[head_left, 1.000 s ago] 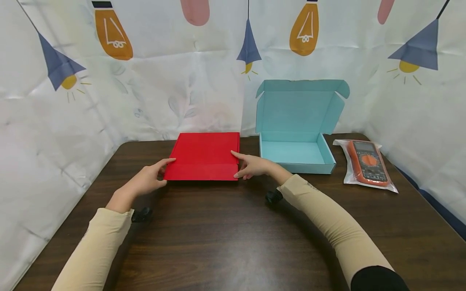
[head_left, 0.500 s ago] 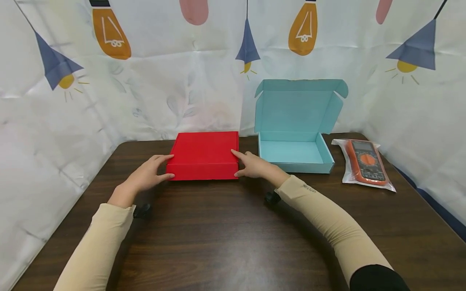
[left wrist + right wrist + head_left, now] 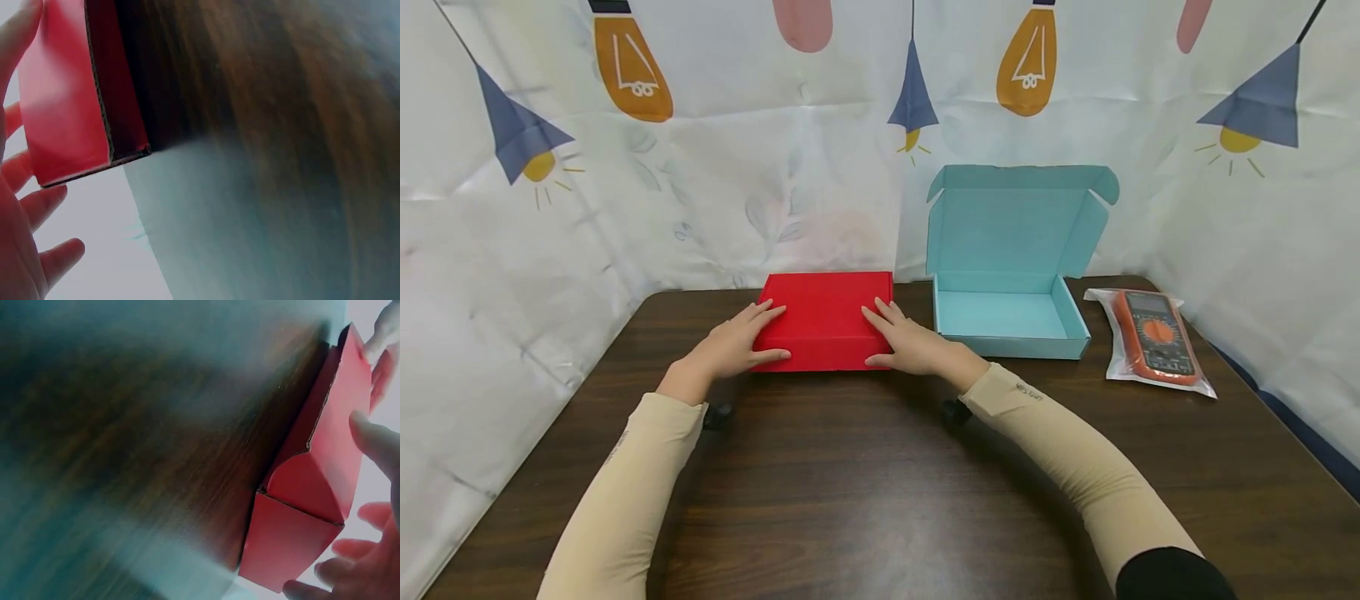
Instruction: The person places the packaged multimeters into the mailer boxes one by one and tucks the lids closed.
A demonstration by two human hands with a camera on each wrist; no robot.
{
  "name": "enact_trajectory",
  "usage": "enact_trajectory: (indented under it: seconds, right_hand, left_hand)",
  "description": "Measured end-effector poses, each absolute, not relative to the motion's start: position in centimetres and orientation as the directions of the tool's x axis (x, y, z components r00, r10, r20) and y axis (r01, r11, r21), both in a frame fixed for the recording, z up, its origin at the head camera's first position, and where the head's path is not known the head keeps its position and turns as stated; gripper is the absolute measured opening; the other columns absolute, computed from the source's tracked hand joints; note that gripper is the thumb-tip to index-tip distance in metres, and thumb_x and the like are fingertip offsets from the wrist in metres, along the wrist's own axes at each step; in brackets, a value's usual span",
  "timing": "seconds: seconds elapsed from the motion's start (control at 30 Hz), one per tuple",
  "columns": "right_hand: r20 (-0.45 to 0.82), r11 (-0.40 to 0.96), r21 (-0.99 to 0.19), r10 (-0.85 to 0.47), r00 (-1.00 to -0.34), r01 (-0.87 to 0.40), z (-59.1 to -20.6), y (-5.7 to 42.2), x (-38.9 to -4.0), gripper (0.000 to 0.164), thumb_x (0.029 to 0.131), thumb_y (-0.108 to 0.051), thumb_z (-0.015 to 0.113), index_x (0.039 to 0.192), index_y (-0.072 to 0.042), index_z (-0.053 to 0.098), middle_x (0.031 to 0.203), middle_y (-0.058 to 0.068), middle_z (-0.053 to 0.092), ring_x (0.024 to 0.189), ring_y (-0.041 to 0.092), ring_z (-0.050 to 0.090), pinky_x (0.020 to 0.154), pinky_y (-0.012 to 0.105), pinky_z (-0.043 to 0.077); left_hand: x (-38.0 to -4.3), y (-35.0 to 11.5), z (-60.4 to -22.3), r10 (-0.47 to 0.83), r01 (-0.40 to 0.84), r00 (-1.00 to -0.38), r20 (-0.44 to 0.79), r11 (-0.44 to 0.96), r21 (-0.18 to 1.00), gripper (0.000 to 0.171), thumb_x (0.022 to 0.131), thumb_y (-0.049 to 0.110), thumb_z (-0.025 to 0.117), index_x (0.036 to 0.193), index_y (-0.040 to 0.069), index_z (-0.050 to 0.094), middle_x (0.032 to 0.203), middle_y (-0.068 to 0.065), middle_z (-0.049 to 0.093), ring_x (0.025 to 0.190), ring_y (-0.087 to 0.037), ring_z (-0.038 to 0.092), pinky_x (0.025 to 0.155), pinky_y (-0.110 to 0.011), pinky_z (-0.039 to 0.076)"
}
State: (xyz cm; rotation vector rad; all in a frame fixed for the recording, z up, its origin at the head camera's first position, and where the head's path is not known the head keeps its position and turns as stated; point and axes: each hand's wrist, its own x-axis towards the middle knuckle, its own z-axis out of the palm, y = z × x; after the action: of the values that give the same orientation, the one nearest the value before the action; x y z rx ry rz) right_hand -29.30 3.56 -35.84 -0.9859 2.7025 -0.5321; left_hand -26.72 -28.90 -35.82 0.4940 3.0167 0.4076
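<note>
A red cardboard box (image 3: 827,321) lies on the dark wood table, its lid down and its front flap facing the person. My left hand (image 3: 730,342) is at its left end, fingers spread over the top and thumb across the front face. At the right end my right hand (image 3: 913,342) lies likewise, fingers extended on the lid and thumb along the front. In the left wrist view, the flap edge of the red box (image 3: 69,106) stands slightly off its front wall. The right wrist view shows the thumb (image 3: 375,440) against the red box (image 3: 294,540) near the flap.
Right of the red box stands a light blue box (image 3: 1011,346), its lid raised. An orange multimeter (image 3: 1159,333) in a clear plastic bag lies farther right. A printed white cloth (image 3: 842,192) hangs behind the table (image 3: 850,483).
Both hands have slid inward from the red box's sides onto its top and front. The box's front face shows taller than a second ago. The blue box and multimeter stay put.
</note>
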Motion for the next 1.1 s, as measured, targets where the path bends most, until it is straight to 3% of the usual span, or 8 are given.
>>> enact_trajectory:
  seconds: [0.27, 0.53, 0.8, 1.0, 1.1]
  right_hand:
    - [-0.116, 0.722, -0.398, -0.652, -0.749, -0.566, -36.0, 3.6, -30.2, 0.097, 0.095, -0.039, 0.072, 0.166, -0.011, 0.011, 0.171, 0.011, 0.006, 0.156, 0.031, 0.004, 0.111, 0.045, 0.043]
    - [-0.146, 0.722, -0.367, -0.667, -0.73, -0.586, -35.8, 3.4, -31.0, 0.101, 0.094, -0.043, 0.072, 0.165, -0.008, 0.009, 0.172, 0.011, 0.001, 0.157, 0.031, 0.0, 0.121, 0.046, 0.025]
    - [-0.167, 0.723, -0.296, -0.683, -0.711, -0.624, -35.6, 3.3, -31.3, 0.109, 0.09, -0.044, 0.077, 0.165, -0.007, 0.007, 0.172, 0.011, -0.001, 0.156, 0.033, -0.002, 0.107, 0.039, 0.047]
    - [-0.164, 0.735, -0.269, -0.672, -0.722, -0.623, -35.9, 2.9, -31.4, 0.109, 0.09, -0.042, 0.077, 0.165, -0.007, 0.006, 0.171, 0.011, -0.001, 0.156, 0.032, -0.002, 0.105, 0.037, 0.049]
    - [-0.16, 0.739, -0.255, -0.668, -0.727, -0.623, -36.1, 2.7, -31.3, 0.108, 0.091, -0.041, 0.076, 0.165, -0.006, 0.006, 0.171, 0.012, -0.002, 0.156, 0.033, -0.002, 0.105, 0.037, 0.049]
  left_hand:
    - [-27.5, -28.7, -35.9, 0.307, 0.282, -0.95, -0.055, 0.922, 0.264, 0.095, 0.091, 0.047, 0.072, 0.162, 0.005, 0.024, 0.167, -0.023, 0.016, 0.151, -0.048, 0.011, 0.114, -0.072, 0.016]
    - [-28.2, -29.0, -36.4, 0.307, 0.279, -0.948, -0.084, 0.929, 0.245, 0.101, 0.094, 0.054, 0.066, 0.164, 0.004, 0.014, 0.169, -0.021, 0.006, 0.153, -0.047, 0.003, 0.114, -0.074, 0.006]
    - [-28.4, -28.3, -36.5, 0.305, 0.274, -0.949, -0.084, 0.924, 0.268, 0.103, 0.095, 0.053, 0.065, 0.164, 0.003, 0.007, 0.169, -0.023, 0.001, 0.152, -0.051, 0.002, 0.114, -0.075, 0.005]
    - [-28.3, -28.1, -36.6, 0.297, 0.279, -0.952, -0.067, 0.939, 0.202, 0.101, 0.096, 0.052, 0.065, 0.163, 0.001, 0.01, 0.168, -0.026, 0.002, 0.152, -0.051, -0.004, 0.113, -0.075, -0.004]
    - [-28.3, -28.1, -36.6, 0.299, 0.284, -0.952, -0.064, 0.943, 0.174, 0.101, 0.095, 0.052, 0.065, 0.163, -0.001, 0.011, 0.167, -0.028, 0.003, 0.152, -0.051, -0.002, 0.114, -0.073, -0.003]
